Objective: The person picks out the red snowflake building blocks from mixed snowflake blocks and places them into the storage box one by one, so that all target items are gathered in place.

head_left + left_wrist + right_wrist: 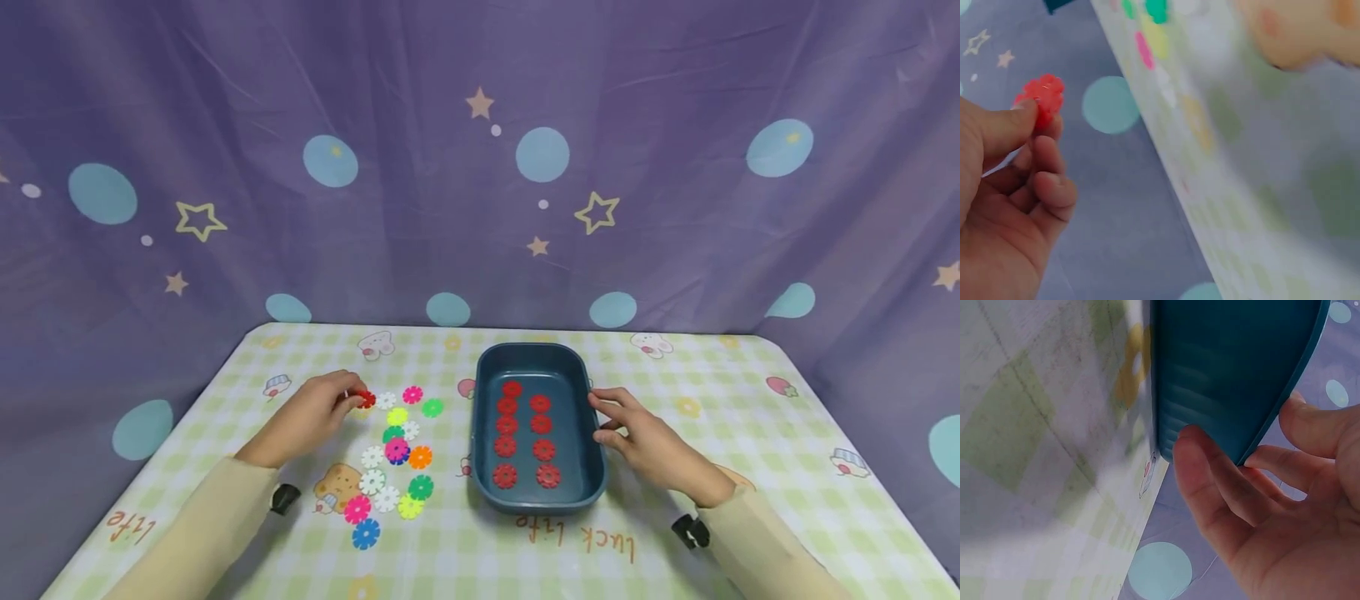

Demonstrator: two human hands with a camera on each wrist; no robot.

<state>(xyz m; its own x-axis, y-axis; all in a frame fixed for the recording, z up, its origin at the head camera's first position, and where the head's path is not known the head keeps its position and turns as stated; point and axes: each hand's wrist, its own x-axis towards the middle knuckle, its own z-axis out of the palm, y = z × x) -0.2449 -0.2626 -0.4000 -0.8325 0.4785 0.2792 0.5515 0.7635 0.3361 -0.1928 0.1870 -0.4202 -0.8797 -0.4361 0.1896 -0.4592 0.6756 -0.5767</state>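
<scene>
My left hand (318, 410) pinches a red snowflake disc (1046, 97) between thumb and fingertips, at the far left of the loose discs. In the left wrist view, the disc stands clear of the palm, partly covered by the thumb. My right hand (637, 433) rests its relaxed fingers on the right side of a dark blue-green tray (592, 492). The right wrist view shows fingertips (1192, 440) against the tray's outer wall and the thumb at its rim. Inside the tray, several red discs (507, 425) lie flat in two columns.
Left of the tray, loose discs lie scattered, among them a blue disc (366, 534), an orange disc (421, 457) and a white disc (372, 481). Some overlap. A checked cloth (712, 375) covers the table, and a purple curtain (420, 233) hangs behind it.
</scene>
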